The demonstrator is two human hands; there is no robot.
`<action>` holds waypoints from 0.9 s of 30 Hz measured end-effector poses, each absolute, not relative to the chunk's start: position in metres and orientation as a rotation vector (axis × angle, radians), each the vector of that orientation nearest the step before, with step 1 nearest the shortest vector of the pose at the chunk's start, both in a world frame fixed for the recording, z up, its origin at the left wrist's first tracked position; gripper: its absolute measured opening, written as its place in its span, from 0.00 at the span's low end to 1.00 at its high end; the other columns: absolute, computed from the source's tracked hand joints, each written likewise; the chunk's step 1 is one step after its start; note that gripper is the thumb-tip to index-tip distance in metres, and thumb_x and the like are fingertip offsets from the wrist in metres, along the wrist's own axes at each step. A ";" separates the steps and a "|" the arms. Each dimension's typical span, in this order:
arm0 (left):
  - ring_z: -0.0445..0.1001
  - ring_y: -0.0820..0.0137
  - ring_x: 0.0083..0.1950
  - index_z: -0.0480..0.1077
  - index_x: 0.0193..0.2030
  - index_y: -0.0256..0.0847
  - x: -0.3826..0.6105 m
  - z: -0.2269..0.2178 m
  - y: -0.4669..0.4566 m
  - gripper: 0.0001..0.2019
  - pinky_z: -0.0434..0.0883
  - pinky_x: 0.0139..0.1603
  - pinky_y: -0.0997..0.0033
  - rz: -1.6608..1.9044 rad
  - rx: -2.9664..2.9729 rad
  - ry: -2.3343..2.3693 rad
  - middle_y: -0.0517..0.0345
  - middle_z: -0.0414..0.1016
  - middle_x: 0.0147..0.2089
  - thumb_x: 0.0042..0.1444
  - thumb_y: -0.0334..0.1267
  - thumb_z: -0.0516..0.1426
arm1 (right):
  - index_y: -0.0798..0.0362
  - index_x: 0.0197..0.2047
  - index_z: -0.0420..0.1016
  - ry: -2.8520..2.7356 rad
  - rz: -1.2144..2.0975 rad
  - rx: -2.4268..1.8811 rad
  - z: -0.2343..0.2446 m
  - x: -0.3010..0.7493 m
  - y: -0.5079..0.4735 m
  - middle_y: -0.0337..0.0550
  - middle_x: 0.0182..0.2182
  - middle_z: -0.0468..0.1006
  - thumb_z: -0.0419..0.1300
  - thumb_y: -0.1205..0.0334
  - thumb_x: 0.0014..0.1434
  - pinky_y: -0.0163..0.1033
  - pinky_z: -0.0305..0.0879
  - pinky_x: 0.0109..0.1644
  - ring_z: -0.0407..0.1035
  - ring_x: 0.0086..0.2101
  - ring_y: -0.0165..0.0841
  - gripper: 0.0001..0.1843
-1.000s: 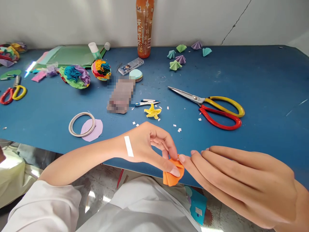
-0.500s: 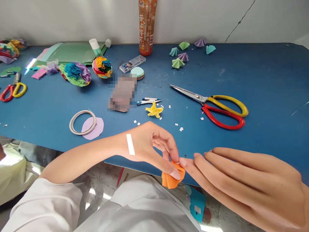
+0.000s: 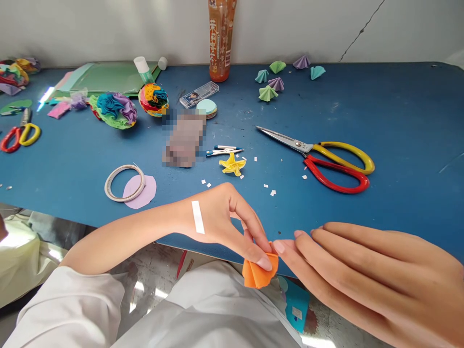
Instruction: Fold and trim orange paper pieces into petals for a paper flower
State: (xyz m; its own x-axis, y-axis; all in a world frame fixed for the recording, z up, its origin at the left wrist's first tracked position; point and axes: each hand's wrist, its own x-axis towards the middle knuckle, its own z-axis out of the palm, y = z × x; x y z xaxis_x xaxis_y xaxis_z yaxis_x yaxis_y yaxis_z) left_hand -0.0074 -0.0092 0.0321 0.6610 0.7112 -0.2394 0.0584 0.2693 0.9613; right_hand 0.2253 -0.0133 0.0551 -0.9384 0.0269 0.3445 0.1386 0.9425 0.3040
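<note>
1. The left hand (image 3: 221,217) pinched a folded orange paper piece (image 3: 258,271) between thumb and fingers, just off the near edge of the blue desk (image 3: 398,121), above the person's lap.
2. The right hand (image 3: 366,275) met the same piece with its fingers extended and close together, the fingertips (image 3: 279,247) touching the paper's upper corner.
3. The paper looked light, thin and easily creased; it would likely handle best held at the pleated folds, where the layers gather, without crushing them.
4. On the desk lay red-and-yellow scissors (image 3: 326,162) towards the right, a small yellow paper flower (image 3: 232,164) near the middle, and a tape ring (image 3: 124,182) near the front edge.
</note>
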 end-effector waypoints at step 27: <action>0.79 0.73 0.31 0.79 0.30 0.44 -0.004 0.017 -0.007 0.01 0.77 0.48 0.68 1.077 2.028 0.690 0.56 0.82 0.33 0.50 0.35 0.65 | 0.48 0.27 0.76 -2.357 1.061 -0.982 0.044 0.207 0.009 0.39 0.26 0.75 0.58 0.55 0.59 0.33 0.65 0.26 0.68 0.26 0.29 0.12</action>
